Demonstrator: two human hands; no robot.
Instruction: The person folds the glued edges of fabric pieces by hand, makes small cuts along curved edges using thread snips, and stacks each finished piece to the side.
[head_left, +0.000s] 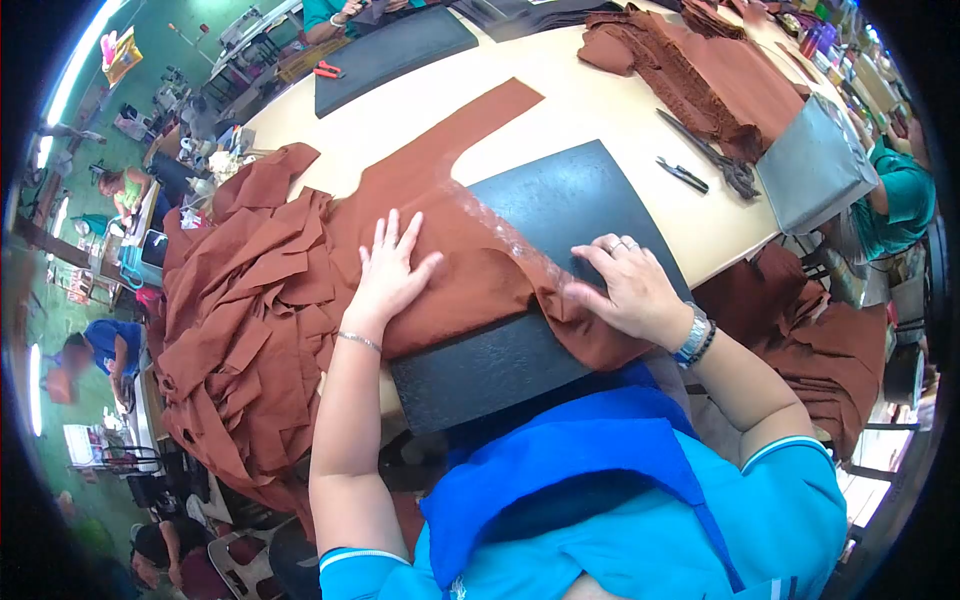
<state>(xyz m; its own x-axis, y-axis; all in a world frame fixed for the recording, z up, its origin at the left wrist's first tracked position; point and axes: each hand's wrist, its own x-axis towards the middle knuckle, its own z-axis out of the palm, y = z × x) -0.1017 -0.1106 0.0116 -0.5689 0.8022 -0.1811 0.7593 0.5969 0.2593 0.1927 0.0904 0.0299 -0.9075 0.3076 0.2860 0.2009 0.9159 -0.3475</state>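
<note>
Bright, L-side strip lights [36, 390] glaring, strong fisheye distort., blk corners, blurry twd edges

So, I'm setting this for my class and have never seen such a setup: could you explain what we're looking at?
There is no machine here: a person works with two bare hands. The one picture comes from a camera worn on the head, looking forward and down, so their own arms reach in from below.

On the pale table lies a dark board, with a brown cloth piece spread partly over it. The left hand rests on that cloth, fingers spread. The right hand is at its edge; whether it pinches the cloth is hard to tell.

A heap of brown cloth lies to the left, and a small dark tool beyond the board.
</note>
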